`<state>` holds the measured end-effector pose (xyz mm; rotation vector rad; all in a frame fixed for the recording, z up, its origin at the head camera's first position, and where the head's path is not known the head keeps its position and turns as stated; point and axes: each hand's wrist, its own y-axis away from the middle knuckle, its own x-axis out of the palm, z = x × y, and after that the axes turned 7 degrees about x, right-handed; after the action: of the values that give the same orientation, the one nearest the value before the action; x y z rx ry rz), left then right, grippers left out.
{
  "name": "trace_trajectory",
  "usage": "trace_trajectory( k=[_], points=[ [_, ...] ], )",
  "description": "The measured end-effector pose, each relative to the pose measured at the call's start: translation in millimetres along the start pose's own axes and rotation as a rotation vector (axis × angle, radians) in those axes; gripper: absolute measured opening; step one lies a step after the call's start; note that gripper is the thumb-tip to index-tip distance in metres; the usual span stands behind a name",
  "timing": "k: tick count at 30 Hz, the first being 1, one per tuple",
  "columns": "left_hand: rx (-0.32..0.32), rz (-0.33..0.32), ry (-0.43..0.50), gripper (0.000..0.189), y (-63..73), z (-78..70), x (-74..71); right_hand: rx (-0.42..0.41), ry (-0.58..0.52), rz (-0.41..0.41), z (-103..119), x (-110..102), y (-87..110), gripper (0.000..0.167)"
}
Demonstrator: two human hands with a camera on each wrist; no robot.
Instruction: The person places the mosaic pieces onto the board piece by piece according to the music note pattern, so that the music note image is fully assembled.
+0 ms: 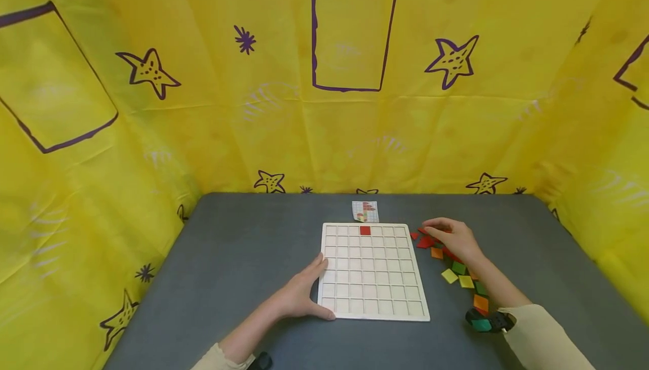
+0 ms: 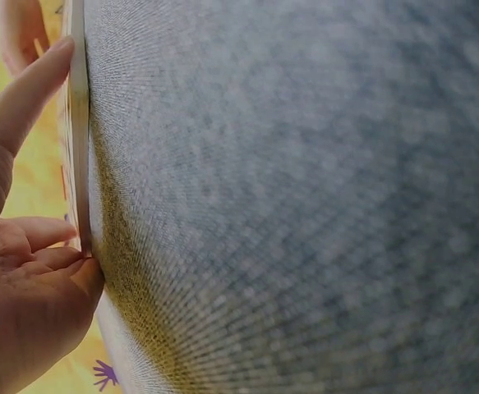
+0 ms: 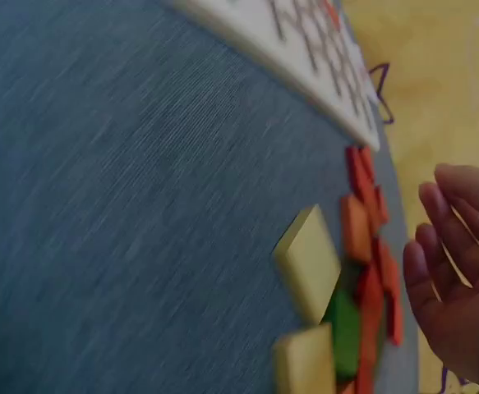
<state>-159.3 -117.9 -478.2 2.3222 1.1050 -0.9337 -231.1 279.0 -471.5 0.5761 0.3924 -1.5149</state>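
Observation:
My left hand (image 1: 299,292) rests against the left side of a white grid board (image 1: 375,318). Its fingers lie at the side edge and its straight thumb reaches the near left corner; the left wrist view shows the thumb and fingertips touching the board's rim (image 2: 78,131). One red square tile (image 1: 365,230) fills a cell in the board's far row. Past the board's right edge, my right hand (image 1: 456,239) hovers over red tiles (image 1: 425,243). Seen from the right wrist, its fingers (image 3: 444,238) are loosely bent with nothing visible between them.
Yellow (image 1: 449,276), green (image 1: 458,268) and orange tiles (image 1: 480,302) trail toward me along the board's right, partly under my right forearm. A small card with a coloured grid pattern (image 1: 365,211) lies behind the board. Yellow patterned cloth (image 1: 284,133) surrounds the grey table (image 1: 243,235).

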Motion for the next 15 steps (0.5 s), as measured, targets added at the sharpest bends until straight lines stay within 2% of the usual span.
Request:
trace_trajectory(
  k=[5,12,15],
  points=[
    [0.002,0.0,-0.001,0.118,-0.1,0.1,0.2,-0.049,0.129,0.006,-9.2,-2.1,5.5,0.033],
    [0.006,-0.003,-0.008,0.117,0.1,-0.3,0.0,-0.287,0.339,0.003,-6.4,5.2,6.3,0.021],
    [0.004,-0.008,-0.014,0.117,0.4,-0.8,0.3,-0.318,0.36,0.009,-5.9,5.7,7.3,0.017]
  ],
)
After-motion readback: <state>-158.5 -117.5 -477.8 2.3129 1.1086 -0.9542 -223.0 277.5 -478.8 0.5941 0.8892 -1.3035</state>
